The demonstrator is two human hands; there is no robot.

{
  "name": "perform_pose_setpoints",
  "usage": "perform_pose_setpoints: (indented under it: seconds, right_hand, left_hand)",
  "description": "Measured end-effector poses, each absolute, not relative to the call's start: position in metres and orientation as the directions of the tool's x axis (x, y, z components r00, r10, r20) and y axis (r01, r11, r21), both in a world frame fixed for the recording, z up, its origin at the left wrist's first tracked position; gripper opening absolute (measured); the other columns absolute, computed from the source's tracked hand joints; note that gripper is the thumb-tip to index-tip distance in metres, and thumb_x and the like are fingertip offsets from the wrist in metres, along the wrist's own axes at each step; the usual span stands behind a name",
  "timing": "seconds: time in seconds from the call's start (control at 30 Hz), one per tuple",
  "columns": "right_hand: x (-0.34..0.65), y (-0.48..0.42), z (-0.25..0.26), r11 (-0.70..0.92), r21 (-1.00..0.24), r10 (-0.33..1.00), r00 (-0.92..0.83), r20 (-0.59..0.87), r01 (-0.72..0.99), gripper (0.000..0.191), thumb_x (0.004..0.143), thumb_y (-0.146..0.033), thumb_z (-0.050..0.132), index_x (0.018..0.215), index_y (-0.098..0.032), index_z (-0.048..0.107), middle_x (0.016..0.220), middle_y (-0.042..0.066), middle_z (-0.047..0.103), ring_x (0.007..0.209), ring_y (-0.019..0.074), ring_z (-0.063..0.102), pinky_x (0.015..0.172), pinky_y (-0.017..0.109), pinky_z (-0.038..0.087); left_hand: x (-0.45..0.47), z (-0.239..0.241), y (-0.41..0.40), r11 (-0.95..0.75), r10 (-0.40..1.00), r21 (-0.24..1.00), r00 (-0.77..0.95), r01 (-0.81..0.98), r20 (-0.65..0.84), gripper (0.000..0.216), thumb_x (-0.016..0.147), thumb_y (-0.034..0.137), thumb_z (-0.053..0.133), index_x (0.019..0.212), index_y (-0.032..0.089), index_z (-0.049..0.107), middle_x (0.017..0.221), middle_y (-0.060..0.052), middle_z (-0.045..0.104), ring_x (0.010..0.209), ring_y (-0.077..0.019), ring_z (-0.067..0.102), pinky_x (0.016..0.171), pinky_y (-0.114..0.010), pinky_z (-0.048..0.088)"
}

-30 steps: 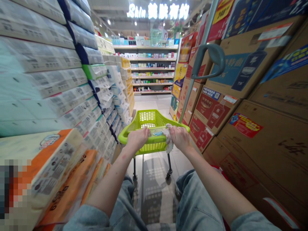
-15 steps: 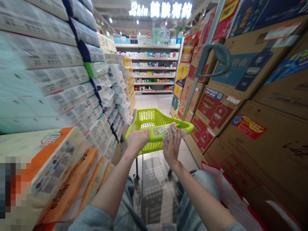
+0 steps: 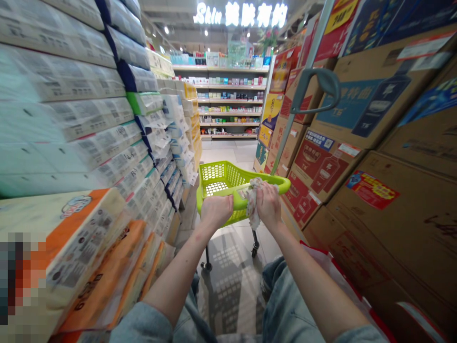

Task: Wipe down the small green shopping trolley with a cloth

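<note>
The left hand (image 3: 216,208) grips the green basket cart's (image 3: 228,177) near rim; the right hand (image 3: 268,205) presses a crumpled cloth (image 3: 252,200) against it.

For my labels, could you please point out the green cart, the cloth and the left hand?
green cart (image 3: 218,172): head view, far mesh wall.
cloth (image 3: 252,205): head view, hanging fold.
left hand (image 3: 216,210): head view, back of hand.

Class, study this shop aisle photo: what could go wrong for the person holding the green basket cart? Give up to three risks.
1. The wheeled green basket cart stands close to the stacked tissue packs and could clip them.
2. The right hand grips the rim through a crumpled cloth, so that grip might slip.
3. A grey handle juts out from the cardboard boxes and could snag an arm.
</note>
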State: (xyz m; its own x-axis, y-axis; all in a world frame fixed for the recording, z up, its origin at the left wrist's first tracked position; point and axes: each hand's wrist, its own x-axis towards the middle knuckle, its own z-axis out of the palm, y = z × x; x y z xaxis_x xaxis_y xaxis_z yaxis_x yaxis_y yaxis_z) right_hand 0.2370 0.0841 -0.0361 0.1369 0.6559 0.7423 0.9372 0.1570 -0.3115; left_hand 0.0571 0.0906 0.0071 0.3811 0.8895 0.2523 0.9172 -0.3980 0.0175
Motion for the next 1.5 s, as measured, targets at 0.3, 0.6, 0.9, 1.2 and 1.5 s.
perform_pose_setpoints:
  seconds: [0.3,0.6,0.9,1.2,1.5]
  right_hand:
    - [0.251,0.118,0.029,-0.096,-0.232,0.983,0.129,0.133,0.968,0.049,0.093,-0.042,0.026,0.096,-0.019,0.069,0.1,0.008,0.069,0.09,0.0201,0.063,0.073,0.026,0.041]
    - [0.267,0.147,0.011,0.054,-0.404,0.995,-0.018,0.093,0.913,0.046,0.088,-0.041,0.035,0.081,-0.015,0.073,0.079,0.005,0.071,0.072,0.0154,0.062,0.06,0.021,0.039]
    - [0.28,0.148,0.019,0.125,-0.346,0.992,-0.109,0.064,0.93,0.048,0.089,-0.046,0.036,0.077,-0.016,0.072,0.076,0.003,0.07,0.069,0.0145,0.06,0.058,0.021,0.037]
    - [0.215,0.118,0.028,0.119,-0.154,0.987,-0.1,0.127,0.981,0.04,0.088,-0.041,0.038,0.079,-0.022,0.072,0.085,0.005,0.071,0.077,0.0179,0.061,0.06,0.024,0.033]
    - [0.204,0.082,0.008,0.281,-0.062,0.852,-0.219,0.476,0.958,0.037,0.093,-0.035,0.038,0.075,-0.019,0.067,0.083,0.007,0.068,0.085,0.0191,0.059,0.082,0.031,0.037]
  left_hand:
    - [0.058,0.006,0.083,-0.4,0.881,-0.026,0.392,0.916,0.266,0.063,0.095,0.037,0.011,0.084,0.015,0.07,0.075,-0.012,0.069,0.073,-0.0246,0.065,0.062,-0.033,0.044]
    - [0.024,0.021,0.093,-0.518,0.835,0.199,0.441,0.832,0.33,0.05,0.096,0.034,0.017,0.095,0.019,0.065,0.098,-0.005,0.07,0.089,-0.018,0.062,0.077,-0.029,0.044]
    - [-0.007,-0.017,0.123,-0.529,0.848,0.584,0.359,0.616,0.389,0.059,0.092,0.037,0.019,0.068,0.019,0.069,0.069,-0.003,0.064,0.078,-0.0174,0.058,0.079,-0.03,0.043]
    - [0.025,-0.019,0.102,-0.431,0.887,0.663,0.152,0.612,0.437,0.049,0.091,0.029,0.021,0.061,0.02,0.058,0.07,-0.002,0.064,0.078,-0.0171,0.058,0.096,-0.039,0.036]
    - [0.031,-0.02,0.1,-0.418,0.888,0.682,0.112,0.6,0.446,0.046,0.091,0.029,0.019,0.064,0.02,0.055,0.067,-0.002,0.062,0.075,-0.0167,0.058,0.088,-0.036,0.04]
